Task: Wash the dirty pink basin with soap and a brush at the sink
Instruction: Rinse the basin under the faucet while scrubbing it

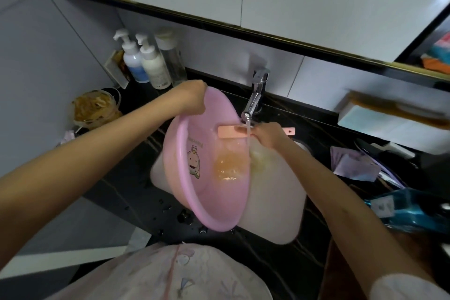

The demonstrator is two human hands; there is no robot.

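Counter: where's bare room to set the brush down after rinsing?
Free: wet counter left of the sink, in front of the jar; also the strip between faucet and white box. Right of the sink is crowded with purple items and a blue bottle.

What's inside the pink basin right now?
Murky orange water pools at the low side of the tilted pink basin, beside a cartoon print. The bottom under that water is hidden.
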